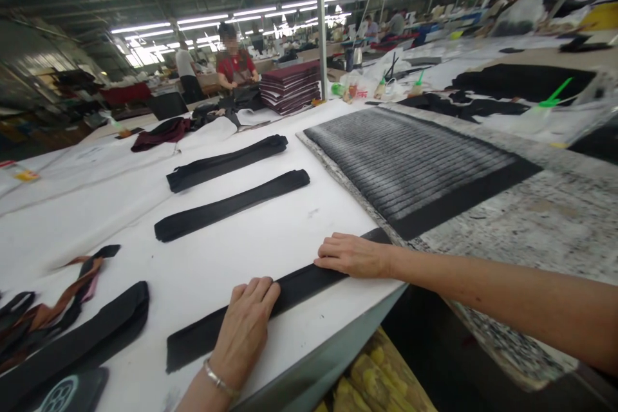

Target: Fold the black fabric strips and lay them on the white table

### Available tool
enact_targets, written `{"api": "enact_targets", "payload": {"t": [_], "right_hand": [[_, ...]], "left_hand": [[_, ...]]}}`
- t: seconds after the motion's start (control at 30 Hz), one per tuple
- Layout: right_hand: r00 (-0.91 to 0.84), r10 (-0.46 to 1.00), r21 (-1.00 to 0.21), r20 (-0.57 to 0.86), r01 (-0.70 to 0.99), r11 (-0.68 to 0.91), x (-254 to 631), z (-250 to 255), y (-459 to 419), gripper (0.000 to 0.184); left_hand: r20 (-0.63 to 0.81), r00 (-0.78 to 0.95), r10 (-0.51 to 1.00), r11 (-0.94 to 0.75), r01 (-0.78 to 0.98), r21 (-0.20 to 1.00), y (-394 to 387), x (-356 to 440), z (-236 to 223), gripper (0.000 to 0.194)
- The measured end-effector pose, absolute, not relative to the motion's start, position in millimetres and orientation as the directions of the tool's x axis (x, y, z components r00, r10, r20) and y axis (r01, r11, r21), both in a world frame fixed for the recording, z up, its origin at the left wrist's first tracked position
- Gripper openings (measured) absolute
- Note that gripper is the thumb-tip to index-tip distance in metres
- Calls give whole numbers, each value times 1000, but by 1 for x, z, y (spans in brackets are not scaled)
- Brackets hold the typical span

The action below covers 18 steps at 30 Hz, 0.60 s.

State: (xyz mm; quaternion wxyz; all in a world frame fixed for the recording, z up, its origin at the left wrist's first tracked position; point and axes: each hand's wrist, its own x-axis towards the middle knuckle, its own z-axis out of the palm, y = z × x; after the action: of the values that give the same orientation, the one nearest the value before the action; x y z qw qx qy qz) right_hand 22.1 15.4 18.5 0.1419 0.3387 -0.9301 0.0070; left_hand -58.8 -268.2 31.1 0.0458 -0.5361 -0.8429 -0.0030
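A long black strip (306, 284), apparently folded fabric, lies across the front of the white table. My left hand (248, 325), with a silver bracelet at the wrist, is closed over the strip left of its middle, fingers bent onto its far side and thumb hidden. Nearer the strip's right end, my right hand (355, 255) has its fingers together, gripping the strip's edge. Farther back, two similar black bundles, a nearer one (232, 205) and a farther one (226, 163), lie roughly parallel to it.
On a speckled board (526, 219) to the right lies a stack of overlapping black pieces (420, 158) with greyish edges. More black strips (91, 335) and brown scraps (62, 296) are at left. A metal post (320, 26) rises beyond; a co-worker in red (235, 67) stands behind maroon panels (292, 87).
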Motion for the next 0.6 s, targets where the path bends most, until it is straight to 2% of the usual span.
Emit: {"api": "enact_targets", "payload": {"t": [0.17,0.3,0.4,0.6], "right_hand": [[-738,-621,106,265,-618,779,31,18,28,26],[-739,-618,130,267,-608,783,37,18,40,25],[-744,-614,149,262,-598,788,43,17,51,26],[-767,-597,179,236,-570,802,55,16,71,28]], "left_hand": [[56,-396,917,400,909,-116,-258,-55,34,65],[91,-361,928,371,920,-129,-246,-52,34,55],[56,-357,932,362,924,-124,-233,-48,33,47],[33,-332,943,332,929,-160,-219,-41,35,60]]}}
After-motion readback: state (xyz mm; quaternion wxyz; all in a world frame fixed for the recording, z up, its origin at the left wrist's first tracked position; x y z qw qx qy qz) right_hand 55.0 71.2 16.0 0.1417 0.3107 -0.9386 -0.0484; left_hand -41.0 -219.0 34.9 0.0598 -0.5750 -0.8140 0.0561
